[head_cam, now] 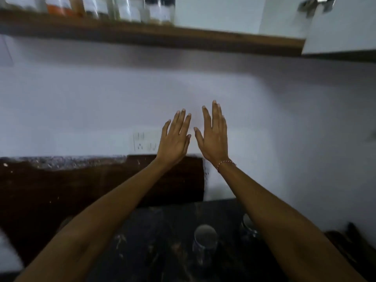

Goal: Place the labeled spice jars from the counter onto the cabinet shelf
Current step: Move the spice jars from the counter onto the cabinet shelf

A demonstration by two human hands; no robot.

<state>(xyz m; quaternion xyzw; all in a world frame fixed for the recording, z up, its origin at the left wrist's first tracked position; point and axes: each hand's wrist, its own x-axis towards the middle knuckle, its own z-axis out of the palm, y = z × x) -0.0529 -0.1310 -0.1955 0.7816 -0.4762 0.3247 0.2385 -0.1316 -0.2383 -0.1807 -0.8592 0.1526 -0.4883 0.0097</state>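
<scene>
Hands first: my left hand (174, 137) and my right hand (213, 135) are both raised in front of the pale wall (101, 98), backs toward me, close beside each other without touching. On each, the fingers (182, 121) are straight and lightly spread, pointing up toward the shelf, and they have hold of nothing. A red-and-white thread bracelet (223, 164) circles my right wrist.

High along the top edge runs the wooden cabinet shelf (142, 35), and a row of spice jars (130, 11) already stands on it, side by side. They are blurred, so I cannot read the labels; one jar toward the left shows orange contents (58, 8). My fingertips are well below the shelf and well apart from those jars. To the right of the shelf hangs a white cabinet door (341, 31).

Down on the dark desk (158, 241), between my forearms, stands one upright jar (205, 239) seen from above, with a light round top. Just beside my right forearm another jar (247, 222) is partly hidden, so I cannot tell much about it. A white switch and socket plate (143, 141) sits on the wall just left of my left hand, and below it a dark brown backsplash panel (81, 190) meets the desk.
</scene>
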